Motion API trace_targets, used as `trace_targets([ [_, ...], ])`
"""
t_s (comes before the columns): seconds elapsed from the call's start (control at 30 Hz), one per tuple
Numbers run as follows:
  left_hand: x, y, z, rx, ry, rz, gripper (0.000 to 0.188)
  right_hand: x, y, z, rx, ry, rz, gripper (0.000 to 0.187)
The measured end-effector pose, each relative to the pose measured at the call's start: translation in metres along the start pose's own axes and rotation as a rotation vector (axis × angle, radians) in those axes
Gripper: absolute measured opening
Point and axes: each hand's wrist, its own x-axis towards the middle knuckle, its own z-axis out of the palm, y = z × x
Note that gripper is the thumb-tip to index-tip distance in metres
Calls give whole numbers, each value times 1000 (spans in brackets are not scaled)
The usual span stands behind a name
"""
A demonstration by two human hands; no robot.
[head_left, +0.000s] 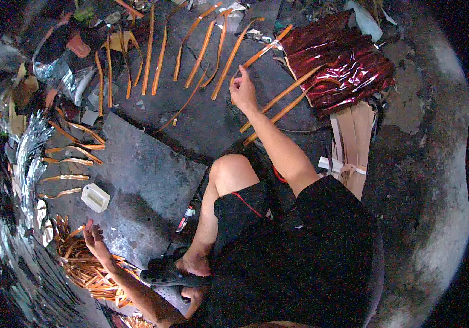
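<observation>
The right hand (242,90), fingers pinched on the upper end of an orange strip (278,98) running lower left to upper right at upper centre, was nearer it than the open, empty left hand (93,236) at lower left.

A: Strips (228,64) by the right hand (243,90), what material?
B: Looked like thin leather or card, matt orange. Sheet (339,60) just right of that hand was glossy red foil, crinkled.
A: And by the left hand (95,239)?
B: Pile of curled strips (84,267), same orange w/ slight sheen. Slab (147,186) btw the hands was rough, dull grey stone.
</observation>
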Motion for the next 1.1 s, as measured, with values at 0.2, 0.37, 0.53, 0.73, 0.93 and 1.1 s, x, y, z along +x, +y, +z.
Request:
trace_targets([
  [0.2, 6, 6, 14, 42, -52, 18, 28, 42, -30, -43, 420, 170, -155, 64],
  [0.37, 1, 12, 18, 51, -34, 33, 28, 56, -170, -146, 704, 100, -356, 62],
  [0.53, -6, 8, 25, 50, -75, 25, 26, 135, -204, -184, 940, 1, -299, 68],
  [0.73, -10, 20, 35, 51, -77, 5, 25, 245, -175, -212, 910, 32, -195, 82],
  [0.93, -11, 2, 23, 18, -73, 0, 25, 219, -209, -199, 912, 115, -290, 79],
  [1.1, -14, 2, 34, -22, -113, -18, 25, 155, -96, -89, 892, 430, -31, 34],
])
